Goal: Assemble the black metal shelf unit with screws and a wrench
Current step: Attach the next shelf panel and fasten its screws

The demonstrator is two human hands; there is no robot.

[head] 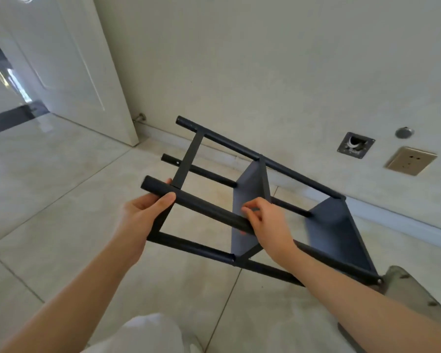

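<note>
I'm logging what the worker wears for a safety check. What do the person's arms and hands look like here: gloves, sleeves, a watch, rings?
Both arms are bare from the hands back to the frame edge: no sleeves show. The left hand and the right hand wear no gloves. No watch, bracelet or ring shows on either wrist or on the visible fingers. The fingernails look short and unpainted.
</note>
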